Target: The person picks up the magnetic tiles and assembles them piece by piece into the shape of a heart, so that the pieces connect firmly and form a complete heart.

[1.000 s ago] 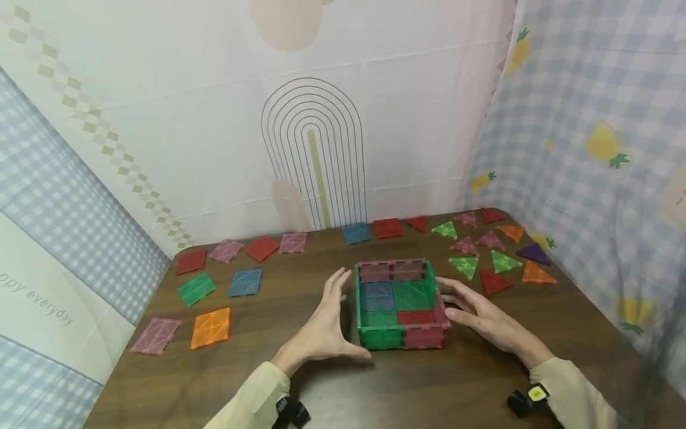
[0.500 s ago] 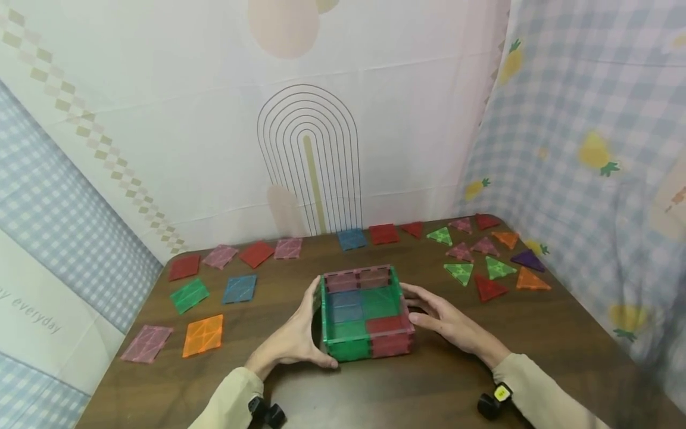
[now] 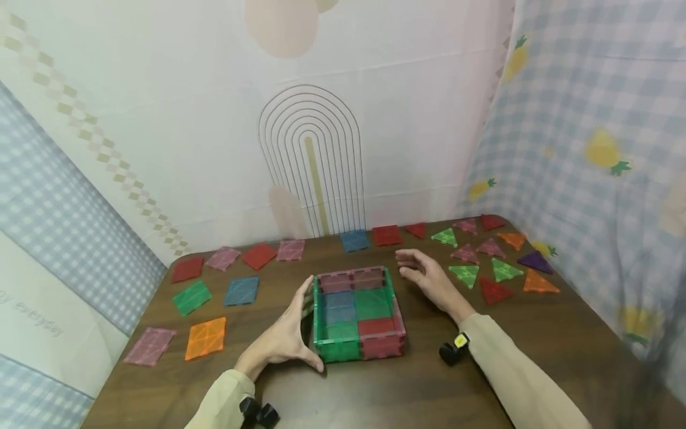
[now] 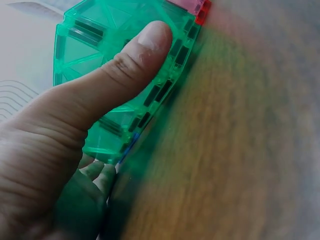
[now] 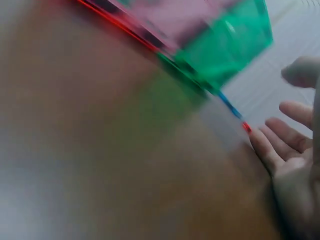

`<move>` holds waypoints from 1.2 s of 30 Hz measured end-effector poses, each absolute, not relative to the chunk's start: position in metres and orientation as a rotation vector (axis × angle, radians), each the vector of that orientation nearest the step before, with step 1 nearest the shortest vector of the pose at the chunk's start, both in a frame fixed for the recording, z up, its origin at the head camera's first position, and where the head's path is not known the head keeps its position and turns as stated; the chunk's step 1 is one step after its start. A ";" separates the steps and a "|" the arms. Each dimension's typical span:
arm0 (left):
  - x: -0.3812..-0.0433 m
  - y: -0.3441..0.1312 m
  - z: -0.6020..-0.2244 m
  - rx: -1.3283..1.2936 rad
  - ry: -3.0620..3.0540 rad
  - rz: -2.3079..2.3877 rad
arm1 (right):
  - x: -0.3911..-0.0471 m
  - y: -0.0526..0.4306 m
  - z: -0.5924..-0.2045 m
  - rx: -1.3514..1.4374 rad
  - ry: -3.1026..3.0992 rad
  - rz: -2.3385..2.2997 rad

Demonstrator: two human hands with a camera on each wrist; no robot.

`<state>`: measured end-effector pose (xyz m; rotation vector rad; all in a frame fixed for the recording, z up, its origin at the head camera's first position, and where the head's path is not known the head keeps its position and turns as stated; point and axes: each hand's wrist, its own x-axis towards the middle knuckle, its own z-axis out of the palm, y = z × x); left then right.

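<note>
A low, open-topped box of see-through magnetic tiles (image 3: 337,350) sits on the table, with green and pink walls and a floor of blue, green and red squares. My left hand (image 3: 284,333) holds its left side; the thumb (image 4: 125,67) lies along a green tile in the left wrist view, while the other fingers reach along the side and are partly hidden. To the right of the box's far corner, my right hand (image 3: 429,283) is apart from it and holds nothing, its fingers loosely bent.
Square tiles, among them an orange one (image 3: 206,338) and a blue one (image 3: 241,291), lie flat at the left and along the back. Several triangle tiles, including a red one (image 3: 495,291), lie at the right. A patterned cloth (image 3: 418,119) hangs behind the wooden table (image 3: 375,399).
The tile box has slid left between both hands. My right hand has since come off its right side and moved toward the back; my left hand stays at the box.
</note>
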<state>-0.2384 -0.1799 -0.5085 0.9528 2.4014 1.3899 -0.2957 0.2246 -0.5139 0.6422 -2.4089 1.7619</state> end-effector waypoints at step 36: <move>-0.239 -0.180 -0.508 0.843 2.431 1.334 | -0.328 0.235 -0.513 0.509 -2.787 0.981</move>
